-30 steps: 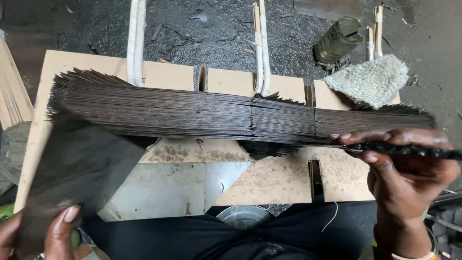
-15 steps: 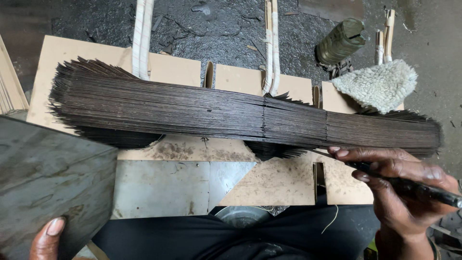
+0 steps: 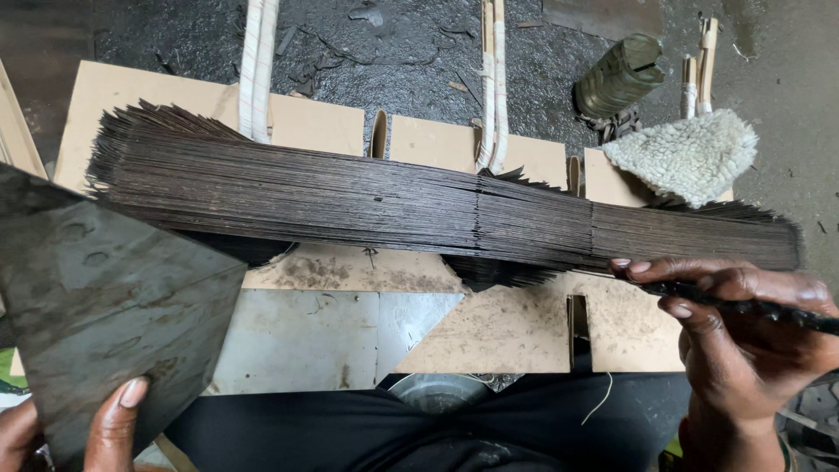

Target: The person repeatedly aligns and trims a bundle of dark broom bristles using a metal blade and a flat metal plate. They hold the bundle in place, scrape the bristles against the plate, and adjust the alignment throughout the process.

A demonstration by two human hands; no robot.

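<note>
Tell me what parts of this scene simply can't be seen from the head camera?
- Left hand: mostly cut off by the bottom edge and covered by the dark flat sheet it holds.
- Black rod in the right hand: its far end leaves the right edge.
- Round metal container: mostly hidden under the board.

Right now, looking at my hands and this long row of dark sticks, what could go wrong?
The grey metal sheet in your left hand has a sharp-looking corner near the stick bundle; swinging it could scatter the row or nick you. Your right hand pinches a thin black rod beside the bundle's end, so a slip may pull sticks loose.
</note>
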